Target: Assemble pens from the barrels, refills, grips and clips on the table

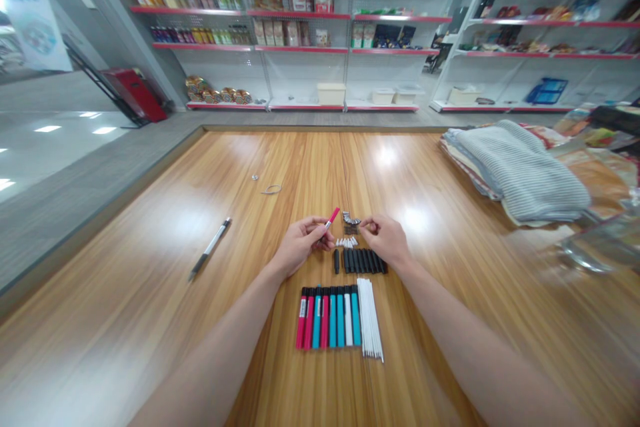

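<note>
Between the fingers of my left hand (299, 245) is a pink pen barrel (332, 216), tilted with its pink end up. My right hand (386, 237) has thumb and fingertips pinched beside a small pile of dark springs (351, 230); whatever is in the pinch is too small to make out. Silver metal pen tips (351, 218) lie just beyond the springs, and small white plastic parts (347, 242) just nearer. Below them is a row of black grip sleeves (365, 261). Closest to me lie pink, teal and white pen barrels (328, 317) beside a bundle of white refills (369, 318).
A black-and-silver pen (211, 249) lies at the left. Farther back are a thin loop (272, 189) and a small shiny piece (255, 177). Folded cloth (520, 167) and a clear container (600, 240) occupy the right side. Stocked shelves (300, 13) stand beyond the wooden table (150, 320).
</note>
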A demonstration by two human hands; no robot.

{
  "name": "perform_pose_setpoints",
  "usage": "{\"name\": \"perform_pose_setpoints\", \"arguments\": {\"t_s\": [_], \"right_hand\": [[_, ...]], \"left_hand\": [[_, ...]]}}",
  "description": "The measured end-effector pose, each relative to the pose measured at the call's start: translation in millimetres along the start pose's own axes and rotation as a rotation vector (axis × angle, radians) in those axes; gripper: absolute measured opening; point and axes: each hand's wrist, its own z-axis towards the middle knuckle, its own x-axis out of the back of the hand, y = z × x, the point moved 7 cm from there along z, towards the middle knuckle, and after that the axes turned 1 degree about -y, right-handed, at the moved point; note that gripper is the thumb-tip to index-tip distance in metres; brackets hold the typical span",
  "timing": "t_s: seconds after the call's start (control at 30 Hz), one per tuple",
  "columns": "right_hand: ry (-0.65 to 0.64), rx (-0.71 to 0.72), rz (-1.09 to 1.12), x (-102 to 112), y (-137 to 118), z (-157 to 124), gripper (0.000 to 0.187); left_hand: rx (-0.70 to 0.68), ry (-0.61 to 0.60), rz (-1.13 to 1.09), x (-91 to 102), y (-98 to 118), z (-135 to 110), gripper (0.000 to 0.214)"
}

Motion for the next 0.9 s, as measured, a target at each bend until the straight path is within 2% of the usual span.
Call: {"name": "perform_pose_setpoints", "arguments": {"t_s": [0.2,0.47,0.73,0.9], "right_hand": [[-0.014,-0.016,0.012,0.0,0.9,0.6,0.014],[0.032,-0.015,0.05,4.5,0.0,1.2,0.017],[0.019,0.005,-0.008,3.0,-0.8,1.6,0.013],[0.002,0.022,-0.049,1.7,-2.1,0.4,0.018]], "left_hand": [[-0.008,-0.027,-0.026,-1.4,1.3,-0.7,0.042],[-0.009,-0.033,-0.051,-0.4,1.8,-1.1,0.033],[-0.007,-0.009,-0.014,-1.8,2.8,-1.7,0.027],[-0.006,-0.009,-0.014,-1.3,2.6,-1.8,0.027]]}}
